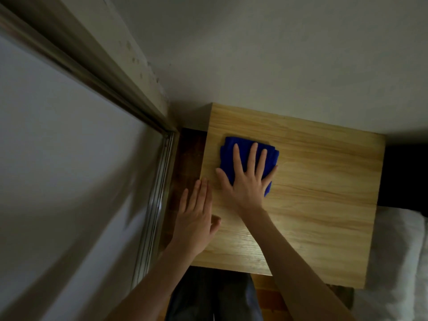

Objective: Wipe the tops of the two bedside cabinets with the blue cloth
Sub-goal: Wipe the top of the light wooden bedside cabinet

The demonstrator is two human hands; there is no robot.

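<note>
A light wooden bedside cabinet [319, 205] fills the middle of the view, seen from above, its top bare apart from the cloth. The folded blue cloth [228, 156] lies on the top near its far left corner. My right hand [247, 179] presses flat on the cloth with fingers spread. My left hand [196, 218] rests flat along the cabinet's left edge, fingers together and holding nothing. Only one cabinet is in view.
A sliding door with a metal frame [159, 193] stands close on the left, with a narrow strip of dark wooden floor [187, 163] between it and the cabinet. A pale wall [278, 54] lies behind. White bedding [398, 262] sits to the right.
</note>
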